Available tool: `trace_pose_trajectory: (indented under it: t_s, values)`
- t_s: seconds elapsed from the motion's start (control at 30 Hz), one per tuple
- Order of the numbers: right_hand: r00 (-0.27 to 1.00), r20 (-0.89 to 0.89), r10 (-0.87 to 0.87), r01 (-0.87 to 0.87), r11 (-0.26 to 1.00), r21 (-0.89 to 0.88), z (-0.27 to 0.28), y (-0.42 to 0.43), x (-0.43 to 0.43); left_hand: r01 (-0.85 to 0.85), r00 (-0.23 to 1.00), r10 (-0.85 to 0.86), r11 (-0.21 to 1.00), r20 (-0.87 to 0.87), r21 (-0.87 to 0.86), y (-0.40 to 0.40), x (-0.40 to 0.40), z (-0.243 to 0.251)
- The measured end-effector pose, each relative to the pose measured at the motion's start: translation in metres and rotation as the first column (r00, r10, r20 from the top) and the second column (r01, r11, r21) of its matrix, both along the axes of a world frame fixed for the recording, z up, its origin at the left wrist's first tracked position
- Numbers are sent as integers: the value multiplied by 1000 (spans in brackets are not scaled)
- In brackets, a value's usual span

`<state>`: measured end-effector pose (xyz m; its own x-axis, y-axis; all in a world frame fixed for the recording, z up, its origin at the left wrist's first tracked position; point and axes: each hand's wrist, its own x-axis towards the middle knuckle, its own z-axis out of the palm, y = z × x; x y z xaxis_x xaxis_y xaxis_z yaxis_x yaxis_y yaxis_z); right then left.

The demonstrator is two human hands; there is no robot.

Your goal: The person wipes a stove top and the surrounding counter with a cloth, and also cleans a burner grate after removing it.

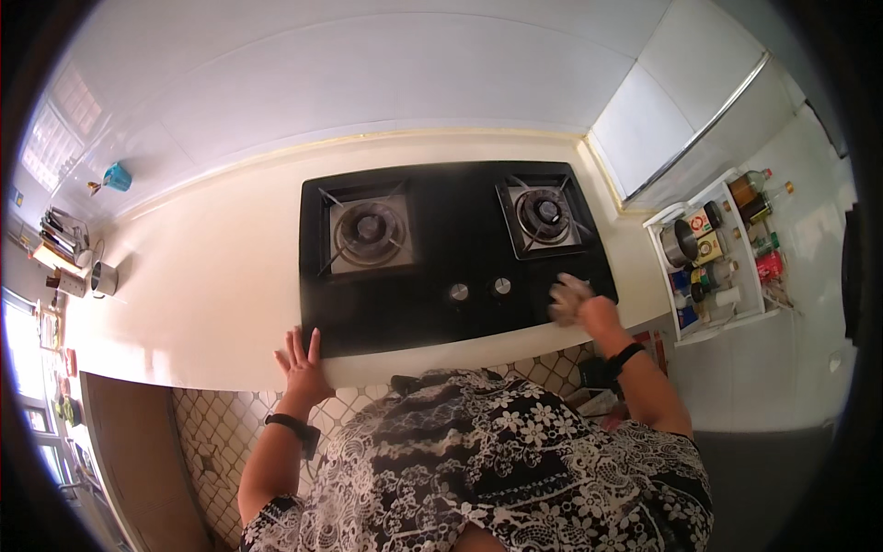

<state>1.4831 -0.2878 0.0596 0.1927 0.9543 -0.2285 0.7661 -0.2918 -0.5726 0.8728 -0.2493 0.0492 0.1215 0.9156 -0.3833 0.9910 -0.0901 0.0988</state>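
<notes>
My right hand (pixel 600 319) grips a bunched greyish-brown cloth (pixel 568 301), blurred, against the front right of a black two-burner gas cooktop (pixel 448 221). My left hand (pixel 302 369) rests with fingers spread on the front edge of the cream countertop (pixel 200 276), beside the cooktop's front left corner. It holds nothing. A left burner (pixel 370 229) and a right burner (pixel 546 212) sit under metal pan supports, with brownish marks on the plate around the left one. Two round silver knobs, a left knob (pixel 459 292) and a right knob (pixel 502 286), stand near the cooktop's front.
At the right, a white rack (pixel 746 241) holds several bottles, boxes and a steel pot (pixel 679 243). A metal cup (pixel 105 279) and a knife holder (pixel 65 238) stand at the far left. A blue cup (pixel 117 177) is at the left wall.
</notes>
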Motion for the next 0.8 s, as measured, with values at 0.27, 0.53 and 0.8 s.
trace_pose_trajectory:
  t_s: [0.27,0.53,0.8]
  values:
    - [828,504,-243,83,944,320,91,20,-58,-29,999,28,999,-33,-43,-2,2,10]
    - [825,565,27,-392,748,536,5,29,-153,-31,999,31,999,-11,-31,-1,1,6]
    - [935,307,-175,68,941,330,18,53,-96,-35,999,32,998,-41,-61,0,7,14]
